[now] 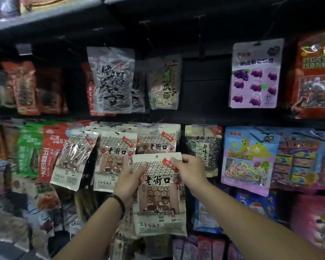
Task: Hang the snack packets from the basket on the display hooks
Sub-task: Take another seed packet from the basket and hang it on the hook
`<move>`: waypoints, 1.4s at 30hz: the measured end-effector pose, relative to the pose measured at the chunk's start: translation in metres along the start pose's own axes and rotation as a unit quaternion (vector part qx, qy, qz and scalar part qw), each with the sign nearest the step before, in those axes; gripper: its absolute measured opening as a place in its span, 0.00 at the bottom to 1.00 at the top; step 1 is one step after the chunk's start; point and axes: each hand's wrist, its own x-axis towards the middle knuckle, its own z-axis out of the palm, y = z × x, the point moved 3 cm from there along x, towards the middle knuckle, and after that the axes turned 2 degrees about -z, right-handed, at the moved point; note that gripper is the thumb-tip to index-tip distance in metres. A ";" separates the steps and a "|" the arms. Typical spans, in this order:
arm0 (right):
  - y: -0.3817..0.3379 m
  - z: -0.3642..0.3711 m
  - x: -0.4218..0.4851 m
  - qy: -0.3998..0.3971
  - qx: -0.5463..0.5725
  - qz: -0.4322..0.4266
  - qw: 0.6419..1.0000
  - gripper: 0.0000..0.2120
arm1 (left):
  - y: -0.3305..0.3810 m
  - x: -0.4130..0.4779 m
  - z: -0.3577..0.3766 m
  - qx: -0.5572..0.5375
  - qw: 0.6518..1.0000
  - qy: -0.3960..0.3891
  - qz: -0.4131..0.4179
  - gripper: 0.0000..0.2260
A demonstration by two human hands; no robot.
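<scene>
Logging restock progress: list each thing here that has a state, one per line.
held packet, upright, not yet on a hook
left hand, grips the held packet's left edge
right hand, pinches its top right corner
matching packets, hanging on the hook behind it
purple packet, hanging
bare hook, carries no packet

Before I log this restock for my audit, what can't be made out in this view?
Head view only:
Basket: outside the frame.
Left hand: fingers hidden behind the held packet.
Matching hung packets: how many, hidden behind the front one.
Packets at the left edge: too blurred to read.
</scene>
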 end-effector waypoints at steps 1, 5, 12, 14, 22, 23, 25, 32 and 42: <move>0.000 0.006 0.009 0.011 -0.016 0.002 1.000 0.10 | 0.003 0.009 -0.001 0.002 1.000 0.006 0.005 0.46; -0.008 0.024 0.040 0.035 -0.030 0.007 0.999 0.14 | 0.013 0.047 -0.002 -0.003 0.999 0.043 0.016 0.42; -0.029 0.040 0.082 0.040 -0.026 -0.044 0.998 0.16 | 0.036 0.094 -0.011 -0.011 0.998 0.050 0.046 0.39; -0.030 0.042 0.088 0.053 -0.033 -0.053 0.997 0.18 | 0.039 0.101 -0.011 -0.011 0.997 0.055 0.051 0.39; -0.017 0.050 0.108 0.088 -0.035 -0.017 0.995 0.20 | 0.031 0.121 -0.007 0.061 0.991 0.106 0.057 0.36; -0.016 0.051 0.111 0.098 -0.035 -0.013 0.994 0.20 | 0.032 0.123 -0.006 0.086 0.988 0.120 0.055 0.35; -0.014 0.054 0.116 0.118 -0.055 -0.010 0.991 0.22 | 0.034 0.124 -0.003 0.140 0.975 0.163 0.053 0.32; -0.006 0.056 0.120 0.185 -0.122 0.003 0.975 0.20 | -0.002 0.085 0.029 0.368 0.884 0.233 0.169 0.28; -0.018 0.032 0.105 0.072 -0.241 -0.031 0.967 0.25 | -0.033 0.067 0.053 0.423 0.899 0.037 0.112 0.50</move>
